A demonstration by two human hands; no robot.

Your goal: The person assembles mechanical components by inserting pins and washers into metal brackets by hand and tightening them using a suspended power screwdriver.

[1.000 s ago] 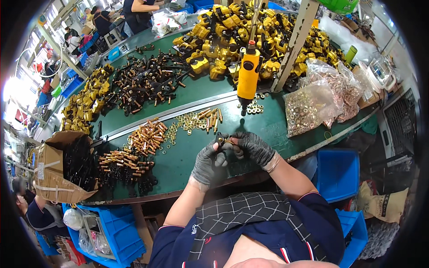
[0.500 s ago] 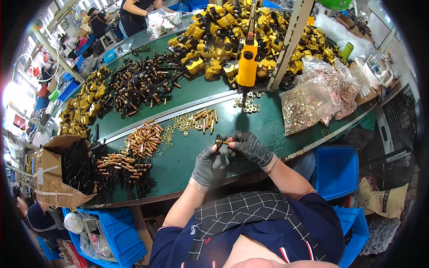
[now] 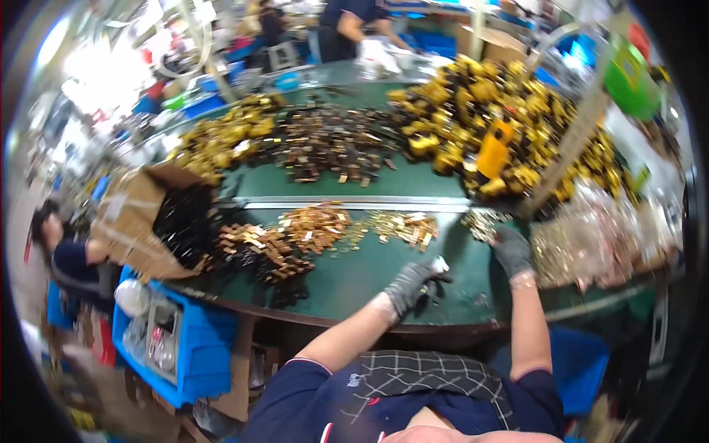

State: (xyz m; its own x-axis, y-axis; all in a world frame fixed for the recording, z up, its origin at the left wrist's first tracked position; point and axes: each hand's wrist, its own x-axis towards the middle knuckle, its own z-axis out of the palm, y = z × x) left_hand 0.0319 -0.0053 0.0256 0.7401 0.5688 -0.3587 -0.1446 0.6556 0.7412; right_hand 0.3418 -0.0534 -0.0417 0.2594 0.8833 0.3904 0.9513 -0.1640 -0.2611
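Observation:
My left hand [image 3: 410, 288], in a grey glove, is over the front of the green bench [image 3: 347, 292]. Its fingers are closed on a small black part [image 3: 441, 280], too blurred for detail. Farther right, my gloved right hand [image 3: 512, 253] reaches to the near edge of a small heap of brass-coloured rings or nuts [image 3: 484, 224]. Its fingertips are smeared by motion, so their grip is unclear. Left of the hands lie copper-coloured bolts [image 3: 314, 227], with more rings [image 3: 380, 225] beside them.
A metal rail [image 3: 347, 204] crosses the bench. Behind it lie black parts with bolts [image 3: 332, 140] and yellow housings [image 3: 473, 103]. A yellow tool [image 3: 495, 150] hangs near a post [image 3: 569, 148]. Clear bags [image 3: 583, 244] sit right, an open carton [image 3: 129, 214] left. Blue bins [image 3: 207, 354] stand below.
My hands have come apart. The right has moved to the ring heap, while the left stays over the bench with the black part. The whole view has shifted and blurred.

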